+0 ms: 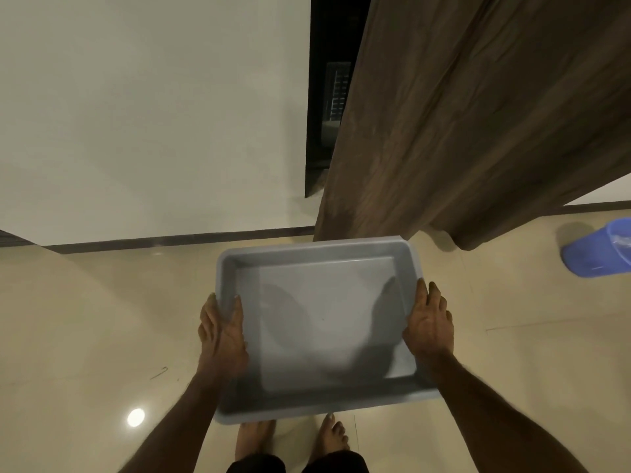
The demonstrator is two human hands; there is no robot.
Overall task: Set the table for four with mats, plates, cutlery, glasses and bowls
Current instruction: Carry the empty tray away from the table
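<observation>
**Grey tub held over the floor by both hands**

A shallow rectangular grey plastic tub (321, 322) is held level above the glossy beige tiled floor (102, 319), nothing inside it. The left hand (222, 331) grips the tub's left rim, thumb over the edge; the right hand (428, 322) clasps the right rim likewise. Bare feet (333, 435) show beneath. A brown curtain (478, 114) hangs ahead, with a blue plastic bucket (596, 249) at the right.

Both arms outstretched, left hand (222, 331) and right hand (429, 322) each in a curled side grip
</observation>
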